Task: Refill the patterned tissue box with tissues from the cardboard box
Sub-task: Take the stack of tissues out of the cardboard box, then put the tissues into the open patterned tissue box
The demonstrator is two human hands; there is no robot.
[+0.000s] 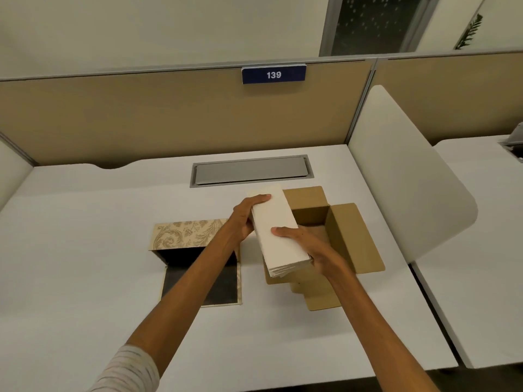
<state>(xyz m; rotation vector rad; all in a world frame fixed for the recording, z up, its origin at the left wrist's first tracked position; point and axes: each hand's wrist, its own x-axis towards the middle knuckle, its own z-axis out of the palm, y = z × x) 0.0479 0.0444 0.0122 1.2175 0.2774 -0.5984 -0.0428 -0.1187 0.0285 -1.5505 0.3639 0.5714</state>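
Note:
A white stack of tissues (278, 230) hangs above the left edge of the open cardboard box (343, 236). My left hand (244, 219) grips the stack's far left side, and my right hand (307, 244) holds its near right side from below. The patterned tissue box (186, 236), beige with a leaf print, lies open to the left, its dark inside (181, 257) and its flap (177, 281) showing. My left forearm crosses over it.
The white desk (85, 264) has a grey cable hatch (250, 171) behind the boxes. A beige partition with a sign reading 139 (273, 75) closes off the back. A white divider panel (402, 176) stands at the right.

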